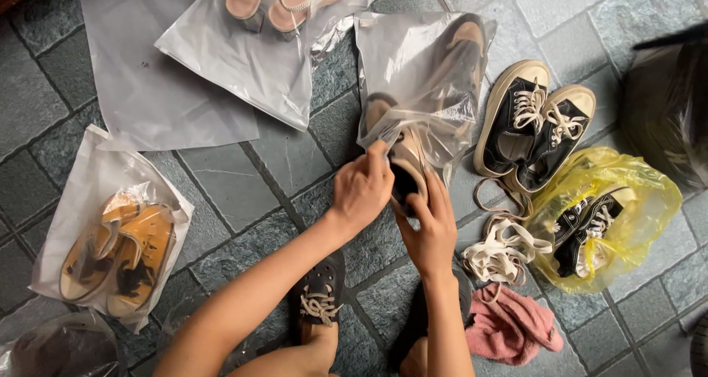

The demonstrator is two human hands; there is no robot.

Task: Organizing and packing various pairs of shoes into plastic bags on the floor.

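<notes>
My left hand (361,189) pinches the open edge of a clear plastic bag (420,75) lying on the grey tiled floor. My right hand (434,226) grips a dark shoe with a tan sole (405,174) at the bag's mouth, partly inside it. Another shoe of the pair (461,45) shows dimly through the plastic further in. Both hands meet at the bag's opening.
A pair of black lace-up sneakers (532,123) stands to the right, near a yellow bag (627,200) holding another sneaker, loose cream laces (501,252) and a pink cloth (509,325). Bagged tan sandals (118,248) lie left; bagged pink sandals (276,1) and an empty bag (147,89) lie above.
</notes>
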